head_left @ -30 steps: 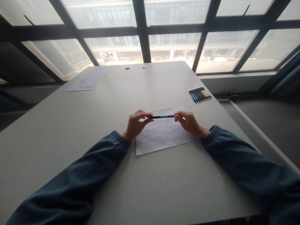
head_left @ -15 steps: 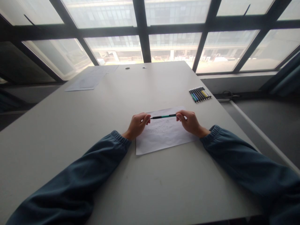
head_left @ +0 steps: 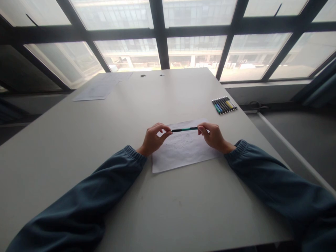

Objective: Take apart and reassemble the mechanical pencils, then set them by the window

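Note:
A green and black pen is stretched level between my two hands, above a white sheet of paper. The thumb and index finger of my left hand pinch its black tip end. At the other end, the clip end, my right hand grips it between thumb and bent fingers. Faint grey marks show on the sheet under the pen. Both my wrists are at the sheet's side edges.
A row of several pens, with green, blue, black, yellow and white barrels, lies near the right edge of the white table. Other paper sheets lie at the far left. Two round spots mark the far edge, below windows.
My left thumb and index finger have stretched out and shifted slightly right along the pen's tip, with the other fingers lifted. My right hand has barely moved.

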Available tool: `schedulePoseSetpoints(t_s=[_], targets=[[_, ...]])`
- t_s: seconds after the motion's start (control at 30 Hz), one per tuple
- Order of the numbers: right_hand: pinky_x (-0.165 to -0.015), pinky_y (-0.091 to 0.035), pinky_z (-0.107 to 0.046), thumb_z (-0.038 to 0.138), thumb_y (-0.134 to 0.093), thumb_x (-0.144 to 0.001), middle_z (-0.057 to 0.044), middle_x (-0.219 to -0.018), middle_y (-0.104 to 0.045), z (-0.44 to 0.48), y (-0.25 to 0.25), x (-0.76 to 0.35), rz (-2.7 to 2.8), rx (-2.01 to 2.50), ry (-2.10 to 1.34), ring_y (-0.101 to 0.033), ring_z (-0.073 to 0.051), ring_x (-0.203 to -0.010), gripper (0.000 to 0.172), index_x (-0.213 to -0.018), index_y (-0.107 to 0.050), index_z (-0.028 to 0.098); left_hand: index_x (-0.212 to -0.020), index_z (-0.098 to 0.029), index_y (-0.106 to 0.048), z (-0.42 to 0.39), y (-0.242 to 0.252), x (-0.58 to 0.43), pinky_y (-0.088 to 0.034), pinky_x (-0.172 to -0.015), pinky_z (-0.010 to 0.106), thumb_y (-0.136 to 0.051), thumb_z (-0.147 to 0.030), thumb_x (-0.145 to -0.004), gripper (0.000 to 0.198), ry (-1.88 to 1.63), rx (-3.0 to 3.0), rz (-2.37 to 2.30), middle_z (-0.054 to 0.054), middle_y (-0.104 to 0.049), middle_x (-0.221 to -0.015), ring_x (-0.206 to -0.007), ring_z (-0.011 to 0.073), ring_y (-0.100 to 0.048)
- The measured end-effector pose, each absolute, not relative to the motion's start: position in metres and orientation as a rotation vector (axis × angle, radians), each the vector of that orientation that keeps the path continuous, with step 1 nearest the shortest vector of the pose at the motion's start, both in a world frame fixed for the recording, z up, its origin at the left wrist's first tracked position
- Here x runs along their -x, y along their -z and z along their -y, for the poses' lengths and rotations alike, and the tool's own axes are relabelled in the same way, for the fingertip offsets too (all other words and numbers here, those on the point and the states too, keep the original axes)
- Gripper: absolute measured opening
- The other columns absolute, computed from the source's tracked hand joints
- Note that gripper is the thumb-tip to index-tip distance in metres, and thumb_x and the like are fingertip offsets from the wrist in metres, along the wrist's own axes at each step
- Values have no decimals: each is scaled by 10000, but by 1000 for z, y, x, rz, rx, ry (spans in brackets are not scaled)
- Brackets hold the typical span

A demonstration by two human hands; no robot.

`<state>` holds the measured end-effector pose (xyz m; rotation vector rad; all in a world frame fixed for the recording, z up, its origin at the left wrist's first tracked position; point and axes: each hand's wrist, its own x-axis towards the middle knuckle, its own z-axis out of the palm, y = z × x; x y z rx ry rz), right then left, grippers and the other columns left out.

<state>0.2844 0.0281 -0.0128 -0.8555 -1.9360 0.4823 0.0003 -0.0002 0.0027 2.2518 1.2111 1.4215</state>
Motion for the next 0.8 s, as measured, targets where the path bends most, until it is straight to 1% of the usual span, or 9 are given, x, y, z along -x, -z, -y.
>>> schedulePoseSetpoints(t_s=[0.07,0.17,0.2,0.3,0.37,0.43,0.57,0.7,0.8], targets=[[-632,-421,-307,509,-456,-1031,-20,-646,-641,-28,13,-284,1935,863,-484,-565,-155,-588,472,-717,-638,208,-857,-193,-701,1,-4,-1,-503,-685,282,-757,-408,-866,223,-1421,-2267,-1208,38,-708,-806,-731,152,-618],[-630,-424,-310,530,-449,-1027,-21,-642,-642,-28,12,-284,1937,877,-486,-565,-159,-590,487,-714,-640,210,-944,-193,-694,0,-2,0,-496,-700,292,-773,-491,-833,328,-1409,-2258,-1220,39,-709,-825,-748,159,-628],[-629,-425,-310,534,-449,-1026,-21,-641,-642,-28,12,-284,1939,877,-487,-565,-159,-589,490,-712,-639,209,-956,-191,-693,-1,-1,1,-492,-707,296,-739,-529,-853,356,-1397,-2250,-1230,37,-705,-815,-749,162,-629],[-630,-425,-308,528,-448,-1028,-20,-641,-643,-27,11,-284,1944,869,-489,-564,-156,-585,490,-706,-634,208,-807,-181,-692,-3,3,4,-480,-713,304,-452,-583,-1005,508,-1318,-2232,-1218,37,-664,-715,-715,162,-619],[-628,-423,-306,514,-451,-1031,-18,-640,-640,-27,11,-284,1941,861,-487,-564,-154,-583,482,-707,-633,207,-665,-180,-657,-3,4,4,-466,-688,299,-322,-558,-1049,634,-1262,-2226,-1195,33,-617,-630,-652,153,-598],[-625,-422,-305,508,-454,-1032,-18,-638,-639,-27,11,-284,1941,858,-486,-565,-153,-581,475,-710,-634,207,-606,-182,-631,-2,3,3,-450,-656,291,-349,-546,-1047,637,-1222,-2228,-1199,18,-579,-573,-591,142,-570],[-631,-432,-304,525,-453,-1028,-18,-642,-647,-27,12,-284,1949,863,-488,-568,-155,-583,481,-716,-639,210,-589,-187,-614,1,-2,0,-444,-637,284,-423,-554,-1023,600,-1181,-2246,-1212,7,-562,-542,-562,140,-554],[-632,-433,-307,528,-450,-1028,-18,-642,-645,-28,13,-285,1946,861,-494,-569,-158,-586,484,-716,-641,211,-624,-188,-640,1,-3,-1,-455,-653,289,-481,-534,-1008,542,-1196,-2252,-1198,12,-589,-573,-599,148,-571],[-631,-425,-312,523,-448,-1030,-19,-639,-640,-28,13,-285,1940,867,-496,-565,-158,-585,486,-707,-636,211,-704,-191,-693,-1,0,0,-468,-669,293,-579,-492,-974,421,-1254,-2263,-1154,28,-650,-650,-667,159,-595]])
